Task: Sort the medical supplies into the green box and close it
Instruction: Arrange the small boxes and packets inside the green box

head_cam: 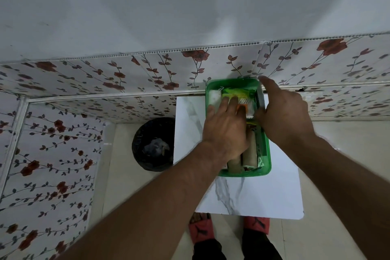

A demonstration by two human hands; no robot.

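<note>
Green box (pixel 264 167) sits open on the white marbled surface (pixel 253 192), against the floral wall. Left hand (pixel 225 131) lies flat, fingers spread, pressing the packets inside (two tan rolls (pixel 242 160) nearest). Right hand (pixel 282 112) is loosely open on the box's right rim.

a single head-worn wide-angle camera looks steeply down and forward from above the desk (pixel 253 192), close enough that both forearms fill the lower frame. it faces the floral wall panel (pixel 105 74) behind the desk. the wide lens bends straight edges, and the feet (pixel 230 230) show at the bottom.
</note>
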